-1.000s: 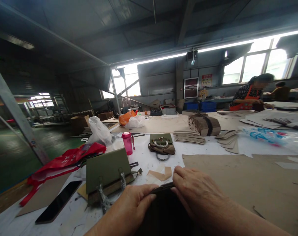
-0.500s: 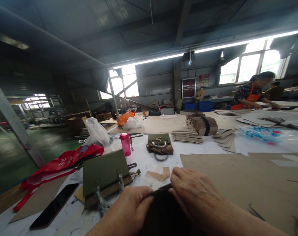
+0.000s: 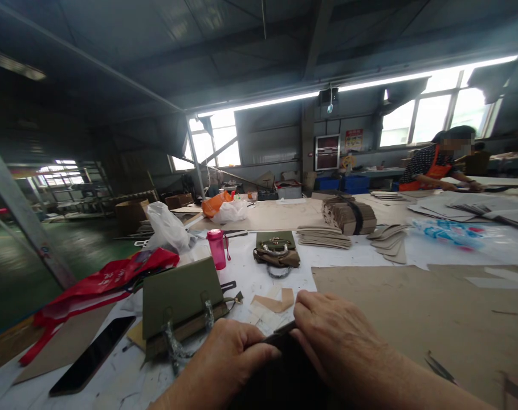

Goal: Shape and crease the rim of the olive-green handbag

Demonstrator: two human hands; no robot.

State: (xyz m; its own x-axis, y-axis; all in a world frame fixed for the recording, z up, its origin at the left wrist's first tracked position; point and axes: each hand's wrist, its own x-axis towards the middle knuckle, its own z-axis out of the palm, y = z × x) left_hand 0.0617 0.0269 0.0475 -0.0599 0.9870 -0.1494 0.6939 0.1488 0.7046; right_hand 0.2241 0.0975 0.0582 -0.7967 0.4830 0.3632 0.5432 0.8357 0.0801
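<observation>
Both hands grip the upper edge of a dark, nearly black piece [image 3: 286, 370]. Its kind is hard to make out, since its lower part fades into shadow. My left hand [image 3: 231, 356] pinches the left end of that edge, thumb laid along it. To the right, my right hand [image 3: 335, 324] has its fingers curled over the same edge. Left of my left hand a green handbag [image 3: 182, 299] with plastic-wrapped handles lies on the white-covered table. Just beyond my hands are tan scraps [image 3: 276, 300], and farther back sits a smaller green handbag [image 3: 276, 242].
A black phone [image 3: 92, 356] and a red bag [image 3: 109, 279] lie at left. A pink bottle [image 3: 216, 250] stands near a white plastic bag [image 3: 167, 228]. Stacked brown pieces [image 3: 348, 215] and brown sheeting [image 3: 395, 307] occupy the right, with tweezers [image 3: 440, 367]. A co-worker [image 3: 433, 162] works far right.
My left thumb has slid farther right along the dark piece's edge, and more of that edge shows between my hands. The whole view has shifted slightly.
</observation>
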